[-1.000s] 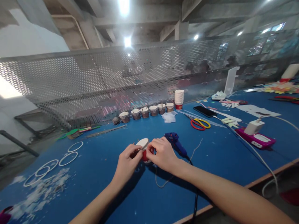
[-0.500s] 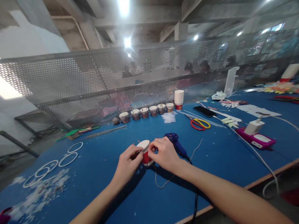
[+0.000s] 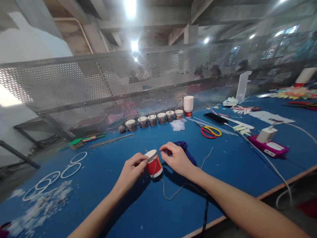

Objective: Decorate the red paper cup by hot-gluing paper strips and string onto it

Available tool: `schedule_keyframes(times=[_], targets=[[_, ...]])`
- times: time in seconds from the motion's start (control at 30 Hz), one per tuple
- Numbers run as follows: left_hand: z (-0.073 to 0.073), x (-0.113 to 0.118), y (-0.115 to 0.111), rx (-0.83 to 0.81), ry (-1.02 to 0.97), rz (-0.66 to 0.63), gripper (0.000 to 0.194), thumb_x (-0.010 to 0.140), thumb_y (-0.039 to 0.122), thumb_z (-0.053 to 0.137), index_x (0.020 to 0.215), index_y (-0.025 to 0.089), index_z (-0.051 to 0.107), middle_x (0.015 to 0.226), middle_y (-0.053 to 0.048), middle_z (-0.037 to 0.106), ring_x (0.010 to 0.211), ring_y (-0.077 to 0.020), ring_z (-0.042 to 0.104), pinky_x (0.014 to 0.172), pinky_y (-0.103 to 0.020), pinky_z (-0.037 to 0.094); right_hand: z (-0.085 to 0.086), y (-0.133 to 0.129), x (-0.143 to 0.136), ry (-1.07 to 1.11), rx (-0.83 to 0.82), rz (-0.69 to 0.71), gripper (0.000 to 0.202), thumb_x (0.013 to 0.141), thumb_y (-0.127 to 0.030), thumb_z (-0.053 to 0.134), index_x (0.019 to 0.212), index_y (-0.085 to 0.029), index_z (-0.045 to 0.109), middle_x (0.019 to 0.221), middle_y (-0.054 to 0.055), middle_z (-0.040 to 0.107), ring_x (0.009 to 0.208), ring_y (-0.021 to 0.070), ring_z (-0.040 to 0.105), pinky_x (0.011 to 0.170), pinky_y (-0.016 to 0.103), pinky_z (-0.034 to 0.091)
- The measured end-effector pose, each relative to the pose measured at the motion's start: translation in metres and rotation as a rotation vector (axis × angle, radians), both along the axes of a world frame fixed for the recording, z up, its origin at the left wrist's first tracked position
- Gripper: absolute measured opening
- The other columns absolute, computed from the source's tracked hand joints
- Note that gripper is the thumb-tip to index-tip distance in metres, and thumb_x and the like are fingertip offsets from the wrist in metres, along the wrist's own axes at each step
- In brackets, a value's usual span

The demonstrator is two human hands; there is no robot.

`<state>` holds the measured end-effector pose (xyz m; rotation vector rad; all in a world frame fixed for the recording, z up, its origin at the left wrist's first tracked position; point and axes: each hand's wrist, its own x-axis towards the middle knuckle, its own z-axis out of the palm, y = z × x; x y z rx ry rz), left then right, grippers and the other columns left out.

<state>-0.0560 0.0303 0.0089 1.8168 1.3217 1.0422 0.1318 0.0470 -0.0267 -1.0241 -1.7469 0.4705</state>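
Paper cup point(image 3: 151, 168), one, at the near middle of the blue table point(image 3: 123, 208); long axis tilted, mouth to the far left, base to the near right. Left hand point(image 3: 131, 169): thumb and fingers closed on its rim. Right hand point(image 3: 178, 160): nearby, apart from the cup, fingers curled and slightly parted, nothing visibly held. Finish: red, white rim and base, yellow marking; grey cord point(image 3: 170, 199) against its side.

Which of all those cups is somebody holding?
The red cup at the front, its rim in the left hand, with string across its side. The row of small cups stands farther back, untouched.
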Motion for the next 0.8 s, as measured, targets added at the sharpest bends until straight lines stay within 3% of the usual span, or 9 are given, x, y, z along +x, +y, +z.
schedule_keyframes(times=[0.1, 0.2, 0.37, 0.53, 0.7, 0.8], targets=[[-0.001, -0.004, 0.003, 0.002, 0.002, -0.064, 0.022, 0.074, 0.032, 0.055, 0.060, 0.018, 0.064, 0.059, 0.003, 0.051, 0.047, -0.0101, 0.046, 0.048, -0.023, 0.038, -0.002, 0.002, 0.000, 0.066, 0.000, 0.167, 0.034, 0.078, -0.002, 0.049, 0.103, -0.020, 0.065, 0.111, 0.006, 0.065, 0.091, 0.0144, 0.062, 0.075, 0.026, 0.048], [-0.003, -0.007, 0.006, 0.013, 0.015, -0.114, 0.022, 0.076, 0.032, 0.056, 0.062, 0.018, 0.065, 0.064, 0.002, 0.053, 0.049, -0.0101, 0.049, 0.051, -0.024, 0.041, -0.003, 0.003, -0.001, 0.052, 0.020, 0.244, 0.028, 0.082, -0.002, 0.049, 0.096, -0.020, 0.066, 0.107, 0.006, 0.066, 0.098, 0.0156, 0.061, 0.085, 0.029, 0.048], [-0.002, -0.008, 0.008, 0.086, 0.113, -0.125, 0.022, 0.079, 0.031, 0.052, 0.076, 0.018, 0.069, 0.073, -0.002, 0.061, 0.048, -0.0110, 0.053, 0.047, -0.024, 0.044, -0.002, 0.001, 0.001, -0.028, -0.003, 0.188, 0.015, 0.083, -0.005, 0.055, 0.084, -0.018, 0.064, 0.088, 0.004, 0.066, 0.081, 0.0160, 0.062, 0.074, 0.028, 0.048], [-0.004, -0.007, 0.003, 0.427, 0.362, -0.139, 0.021, 0.081, 0.024, 0.051, 0.086, 0.019, 0.071, 0.088, -0.005, 0.069, 0.062, -0.0124, 0.060, 0.056, -0.023, 0.046, -0.003, -0.002, -0.001, -0.048, 0.075, 0.215, 0.017, 0.085, -0.005, 0.054, 0.083, -0.019, 0.063, 0.084, 0.003, 0.064, 0.079, 0.0154, 0.061, 0.074, 0.028, 0.048], [-0.016, -0.004, 0.001, 0.541, 0.390, -0.099, 0.018, 0.084, 0.025, 0.051, 0.082, 0.019, 0.068, 0.074, -0.002, 0.063, 0.056, -0.0108, 0.055, 0.055, -0.022, 0.044, -0.006, -0.003, -0.003, 0.030, 0.121, 0.221, 0.015, 0.085, -0.007, 0.052, 0.091, -0.017, 0.063, 0.094, 0.007, 0.065, 0.087, 0.0171, 0.062, 0.078, 0.030, 0.049], [-0.020, -0.001, 0.000, 0.505, 0.331, -0.024, 0.016, 0.082, 0.024, 0.052, 0.078, 0.019, 0.067, 0.068, 0.000, 0.060, 0.055, -0.0110, 0.053, 0.053, -0.022, 0.042, -0.006, -0.005, -0.005, 0.092, 0.099, 0.131, 0.014, 0.084, -0.010, 0.054, 0.092, -0.018, 0.062, 0.096, 0.007, 0.064, 0.078, 0.0149, 0.061, 0.069, 0.027, 0.049]])
